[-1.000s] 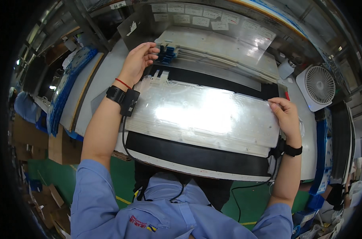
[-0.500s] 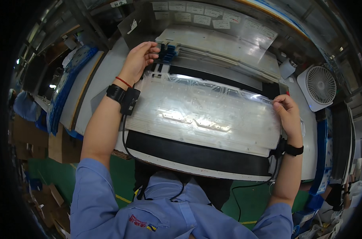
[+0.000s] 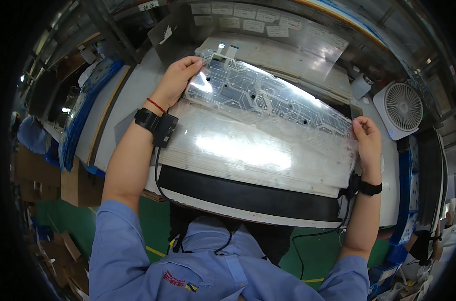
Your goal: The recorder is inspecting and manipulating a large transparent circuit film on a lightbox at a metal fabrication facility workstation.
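A clear membrane circuit sheet [image 3: 263,93] with fine printed traces is raised and tilted, its far edge lifted above the stack beneath. Two short flat tails [image 3: 226,50] stick out from its far left end. My left hand [image 3: 178,78] pinches the far left corner between thumb and fingers. At the right end, my right hand [image 3: 367,141] is closed on the other corner. Below lies a stack of similar translucent sheets [image 3: 238,160], shining with reflected light, on a black mat [image 3: 248,196].
Flat metal plates [image 3: 308,70] are stacked behind, before a metal panel [image 3: 238,22] with paper labels. A white fan [image 3: 399,110] and a small bottle [image 3: 361,86] stand at the right. Blue-edged sheets [image 3: 90,103] lean at the left. Cables [image 3: 156,173] hang from my wrist devices.
The membrane sheet's far edge has come up off the stack, and its traces now show clearly. My left hand's loosely curled fingers have closed on its corner. The right hand has shifted slightly right.
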The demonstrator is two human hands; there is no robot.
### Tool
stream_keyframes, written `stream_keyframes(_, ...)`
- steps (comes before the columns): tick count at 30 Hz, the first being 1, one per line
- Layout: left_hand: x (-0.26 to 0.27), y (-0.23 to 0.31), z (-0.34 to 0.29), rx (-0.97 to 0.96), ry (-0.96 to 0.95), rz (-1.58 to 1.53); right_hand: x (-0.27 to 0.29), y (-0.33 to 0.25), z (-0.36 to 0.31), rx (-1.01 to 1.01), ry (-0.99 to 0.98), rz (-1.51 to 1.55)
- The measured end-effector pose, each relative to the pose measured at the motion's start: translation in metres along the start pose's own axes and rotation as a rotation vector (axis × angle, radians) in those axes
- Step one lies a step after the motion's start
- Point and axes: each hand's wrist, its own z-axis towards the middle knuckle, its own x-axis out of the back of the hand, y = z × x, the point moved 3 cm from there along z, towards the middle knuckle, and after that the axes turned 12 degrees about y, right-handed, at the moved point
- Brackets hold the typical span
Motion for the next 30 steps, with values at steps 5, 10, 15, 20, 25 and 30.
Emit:
stream_keyframes(5, 0.010, 0.001, 0.002, 0.008, 0.084, -0.111, 0.001, -0.004, 0.002, -0.052, 0.115, 0.129)
stream_keyframes(10, 0.004, 0.000, 0.002, 0.039, 0.148, -0.157, 0.004, 0.000, 0.003, -0.042, 0.131, 0.181)
stream_keyframes(15, 0.021, -0.009, 0.011, 0.039, 0.067, -0.186, 0.002, -0.004, 0.002, -0.010, 0.156, 0.201)
stream_keyframes(20, 0.004, 0.005, -0.001, 0.035, 0.112, -0.505, 0.008, -0.006, 0.000, -0.018, 0.110, 0.233)
stream_keyframes(25, 0.022, -0.005, 0.010, 0.058, -0.063, -0.652, -0.004, -0.015, -0.005, -0.199, 0.022, 0.229)
stream_keyframes(30, 0.018, -0.006, 0.011, 0.046, -0.089, -0.591, -0.009, -0.007, -0.008, -0.150, 0.004, 0.096)
